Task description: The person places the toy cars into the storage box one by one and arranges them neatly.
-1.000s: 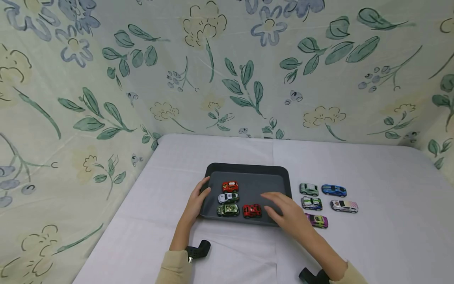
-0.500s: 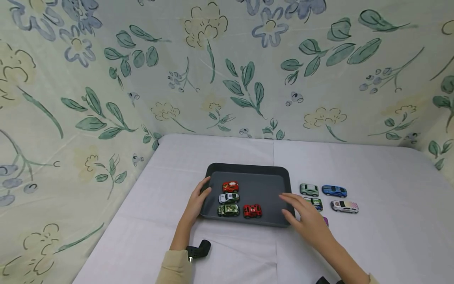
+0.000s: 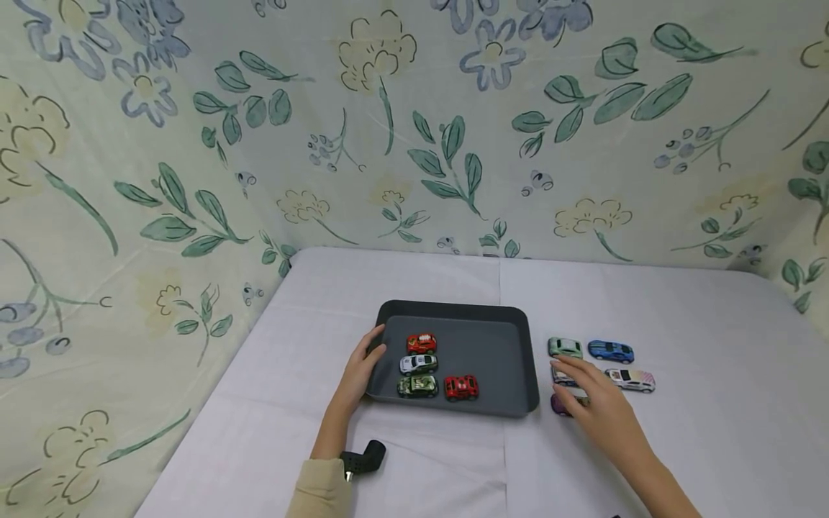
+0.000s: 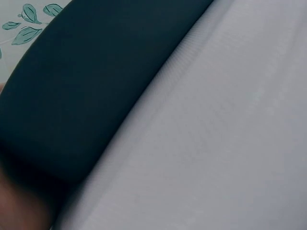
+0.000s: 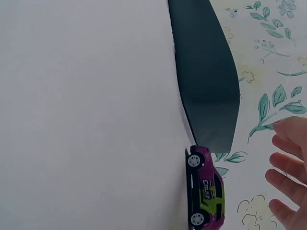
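My left hand (image 3: 358,368) lies against the left edge of a dark grey tray (image 3: 479,327), thumb and index finger spread at its rim. In the tray are a red car (image 3: 422,343), a white car (image 3: 418,364), a camouflage-patterned car (image 3: 417,386) and a second red car (image 3: 461,388). Right of the tray, my right hand (image 3: 602,403) hovers over a group of toy cars, its fingers loosely bent and apart. It partly covers a purple and green car (image 3: 560,404) and a white-roofed car (image 3: 560,374). The right wrist view shows the purple car (image 5: 207,191) apart from the fingers.
Close by the right hand stand a pale green car (image 3: 565,347), a blue car (image 3: 611,351) and a white and pink car (image 3: 631,380). A white cloth (image 3: 453,460) covers the table. Floral fabric (image 3: 414,165) hangs behind it and on the left.
My right hand has moved right, from above the tray to over the cars beside it. The left hand stays at the tray's edge, and the cars in the tray have not moved.
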